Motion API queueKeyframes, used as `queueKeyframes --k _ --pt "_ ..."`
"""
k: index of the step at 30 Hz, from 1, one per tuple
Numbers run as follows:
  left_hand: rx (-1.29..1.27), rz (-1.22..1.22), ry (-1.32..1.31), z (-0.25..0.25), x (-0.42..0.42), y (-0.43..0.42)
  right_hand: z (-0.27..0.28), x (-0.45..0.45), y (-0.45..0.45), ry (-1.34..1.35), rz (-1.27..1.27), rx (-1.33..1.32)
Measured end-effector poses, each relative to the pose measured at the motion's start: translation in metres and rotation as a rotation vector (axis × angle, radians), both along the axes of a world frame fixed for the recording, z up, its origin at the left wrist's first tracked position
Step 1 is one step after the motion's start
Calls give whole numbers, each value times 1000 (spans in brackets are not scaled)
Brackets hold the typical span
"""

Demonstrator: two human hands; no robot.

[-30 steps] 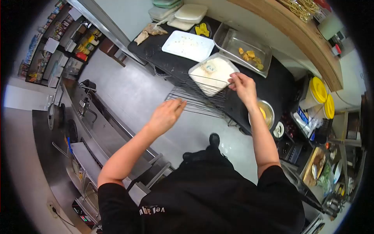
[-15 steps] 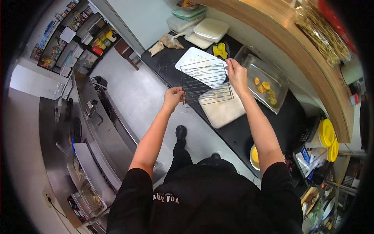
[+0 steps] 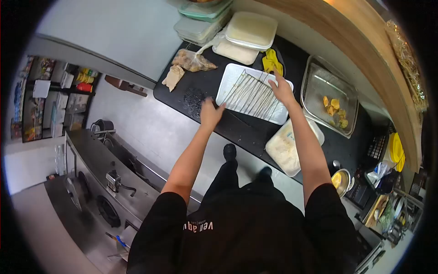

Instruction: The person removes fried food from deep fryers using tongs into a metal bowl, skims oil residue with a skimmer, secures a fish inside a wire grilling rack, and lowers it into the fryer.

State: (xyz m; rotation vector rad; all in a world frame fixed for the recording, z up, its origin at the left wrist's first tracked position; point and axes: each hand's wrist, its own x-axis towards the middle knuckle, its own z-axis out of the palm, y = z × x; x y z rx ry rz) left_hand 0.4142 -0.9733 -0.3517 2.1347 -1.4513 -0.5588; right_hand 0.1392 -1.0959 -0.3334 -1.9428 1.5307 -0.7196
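Stocked dark shelves [image 3: 59, 87] and a faucet [image 3: 114, 181] on a steel counter [image 3: 93, 160]

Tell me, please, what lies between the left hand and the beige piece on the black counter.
Between the left hand and the beige piece, a speckled patch shows on the black counter in the head view; droplets or crumbs, I cannot tell.

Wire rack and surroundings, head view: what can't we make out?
Left hand, head view: motion blur; contact with wire rack unclear.
White container, head view: right forearm hides part.
Item atop stacked boxes, head view: cut off by top edge.
Shelf packages, head view: labels too small.
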Motion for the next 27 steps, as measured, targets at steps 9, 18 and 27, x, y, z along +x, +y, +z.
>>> queueKeyframes --k 9,18,27 --pt "443 -492 218 6 -8 -59 -15 8 147 225 213 5" --pt "524 -68 837 38 -37 -48 19 -2 140 259 286 -64" --pt "280 249 1320 34 -46 -17 55 10 110 217 217 -386"
